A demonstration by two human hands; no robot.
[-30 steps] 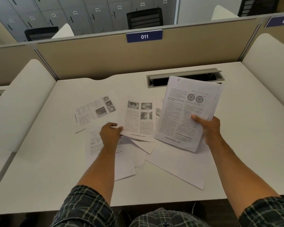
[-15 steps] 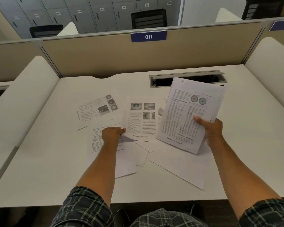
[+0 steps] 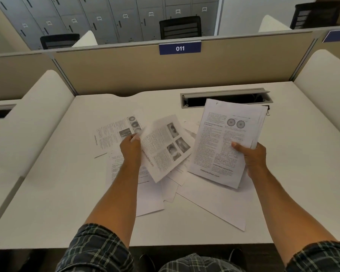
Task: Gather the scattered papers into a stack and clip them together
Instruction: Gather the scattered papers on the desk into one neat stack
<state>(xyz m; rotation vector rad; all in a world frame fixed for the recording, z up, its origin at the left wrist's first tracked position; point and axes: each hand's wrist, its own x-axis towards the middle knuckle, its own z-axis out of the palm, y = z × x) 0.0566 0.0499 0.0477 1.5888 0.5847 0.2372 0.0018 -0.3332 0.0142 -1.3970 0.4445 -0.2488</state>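
Left hand [image 3: 131,149] has now lifted the white printed photo sheet [image 3: 165,147] off the white desk [image 3: 53,193], pinching its edge; right hand [image 3: 252,156] still grips the white paper stack [image 3: 224,142].

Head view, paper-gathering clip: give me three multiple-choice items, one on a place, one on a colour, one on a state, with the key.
1. Where is the stack?
A. in the right hand
B. flat on the desk
C. inside the cable slot

2. What colour is the 011 sign?
A. red
B. blue
C. green

3. What state is the sheet with four photos in?
A. lying flat on the desk
B. lifted and tilted in the left hand
C. crumpled into a ball

Key: 1 A, the right hand grips the stack's edge above the desk. 2 B, white digits on a blue plate. 3 B, the left hand pinches its edge and it stands clear of the loose sheets.
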